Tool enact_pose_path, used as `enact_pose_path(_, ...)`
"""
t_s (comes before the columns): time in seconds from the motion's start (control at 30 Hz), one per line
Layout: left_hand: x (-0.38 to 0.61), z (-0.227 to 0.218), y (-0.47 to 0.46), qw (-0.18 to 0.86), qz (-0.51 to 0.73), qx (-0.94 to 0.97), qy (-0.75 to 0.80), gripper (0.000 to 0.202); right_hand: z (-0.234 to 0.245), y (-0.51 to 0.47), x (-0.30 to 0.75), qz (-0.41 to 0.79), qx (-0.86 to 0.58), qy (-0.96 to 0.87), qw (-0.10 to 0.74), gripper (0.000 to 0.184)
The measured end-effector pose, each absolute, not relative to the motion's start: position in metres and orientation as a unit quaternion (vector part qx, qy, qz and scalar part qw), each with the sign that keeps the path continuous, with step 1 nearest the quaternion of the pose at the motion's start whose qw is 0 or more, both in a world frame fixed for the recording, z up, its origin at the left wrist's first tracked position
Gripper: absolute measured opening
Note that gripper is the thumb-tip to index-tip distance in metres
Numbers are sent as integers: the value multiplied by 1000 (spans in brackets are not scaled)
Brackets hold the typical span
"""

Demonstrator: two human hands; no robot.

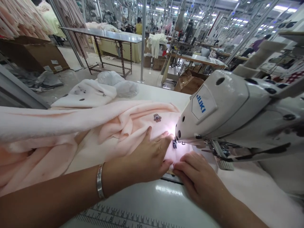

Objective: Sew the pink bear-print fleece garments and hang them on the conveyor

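Pale pink plush fabric (133, 123) lies bunched across the sewing table and runs under the presser foot (175, 144) of a white sewing machine (213, 104). A small brown animal patch (157, 117) shows on it. My left hand (149, 155) rests on the fabric just left of the foot, fingers spread, its thumb by the near edge. Close in front of the foot, my right hand (198, 172) pinches that edge between thumb and fingers. The machine's lamp lights the cloth around the needle, and the needle itself is hard to make out.
A printed ruler scale (114, 218) runs along the table's front. Behind the fabric lie a white plush piece (87, 93) and a clear plastic bag (118, 84). Farther back stand a metal-topped table (104, 34), a cardboard box (33, 53) and hanging pink garments (19, 19).
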State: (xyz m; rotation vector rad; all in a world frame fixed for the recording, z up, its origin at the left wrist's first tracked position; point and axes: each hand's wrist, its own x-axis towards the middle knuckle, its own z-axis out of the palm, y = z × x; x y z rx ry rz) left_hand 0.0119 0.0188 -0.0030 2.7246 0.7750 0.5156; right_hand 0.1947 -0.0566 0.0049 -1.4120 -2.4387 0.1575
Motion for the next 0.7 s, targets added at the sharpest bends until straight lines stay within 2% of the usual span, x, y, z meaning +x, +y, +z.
enact_pose_path(0.13,10,-3,16,111,181,941,262,46,3,-60,194,72,-495,-847,179,17)
enact_pose_path(0.3,12,-4,16,63,169,951,250,31,2,-58,195,73,-494,-847,184,15)
enact_pose_path(0.7,13,-2,21,81,140,951,264,33,1,-57,195,56,-502,-840,197,14)
